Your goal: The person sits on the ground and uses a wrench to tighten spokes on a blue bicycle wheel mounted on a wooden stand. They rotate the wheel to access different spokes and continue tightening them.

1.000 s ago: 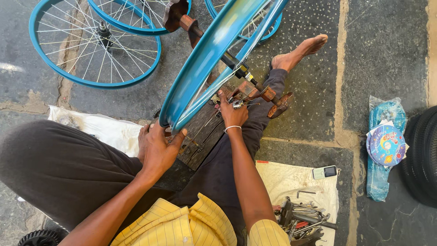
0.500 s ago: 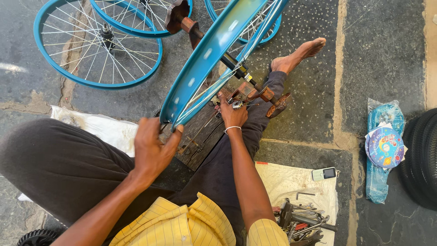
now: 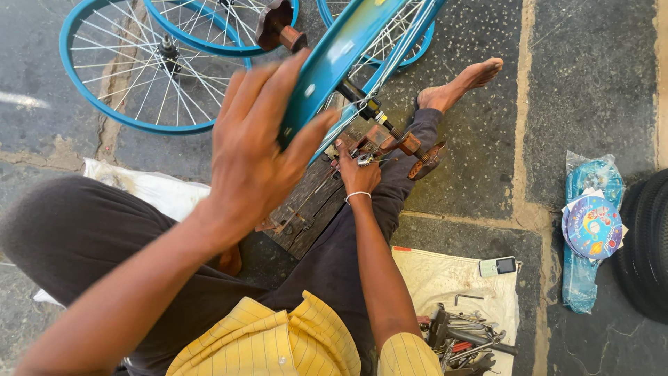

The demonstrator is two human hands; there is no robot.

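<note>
Head view, item one: blue bicycle wheel rim (image 3: pixel 332 63), spoked, stood on edge across the upper middle, its hub on a threaded axle over a dark wooden block (image 3: pixel 313 209). Left hand (image 3: pixel 254 150) was raised near the camera, fingers spread wide, fingertips and thumb bracketing the rim's painted edge without clamping it. Right hand (image 3: pixel 356 174) lay lower, fingers curled at the spoke ends by the hub; whether it pinched a tool could not be told. The rim looked light, stiff and slick-painted, the spokes thin and easily bent; best held at the rim edge. Further blue wheels (image 3: pixel 132 69) lay far left; loose tools (image 3: pixel 463 341) on white cloth near right.
</note>
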